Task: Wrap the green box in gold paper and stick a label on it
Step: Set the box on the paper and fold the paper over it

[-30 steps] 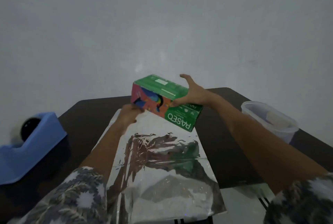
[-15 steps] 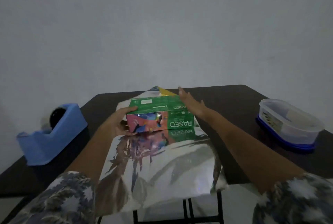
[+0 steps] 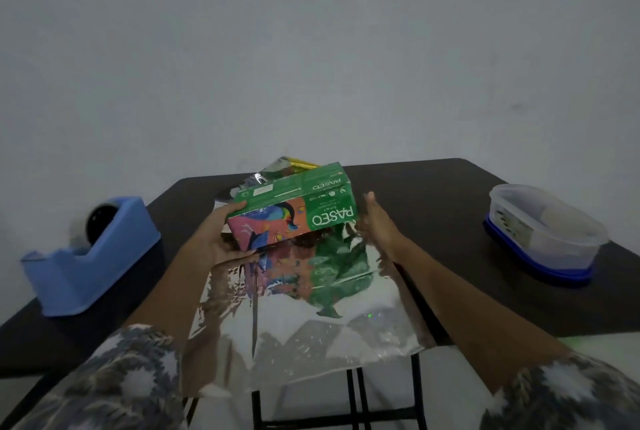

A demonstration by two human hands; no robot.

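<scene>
1. The green box [image 3: 294,208] is not yet set down. It hangs tilted above the far half of the gold paper [image 3: 311,325], which lies spread on the dark surface [image 3: 433,204] with its silvery side up; a strip of gold shows just beyond the box.
2. The left hand [image 3: 214,239] grips the box's left end, with the thumb on top and the fingers [image 3: 242,254] curled underneath.
3. The right hand [image 3: 379,225] holds nothing. Its fingers [image 3: 371,202] are straight and close together, just beside the box's right end; whether they touch it cannot be told.
4. The task looks barely begun: the sheet is laid out, but there is no fold, no tape and no label on the box.
5. Placing, folding, taping and labelling all remain. A blue tape dispenser [image 3: 86,256] sits well to the left of the left fingers and a clear tub [image 3: 543,232] well to the right of the right fingers — its contents cannot be made out.
</scene>
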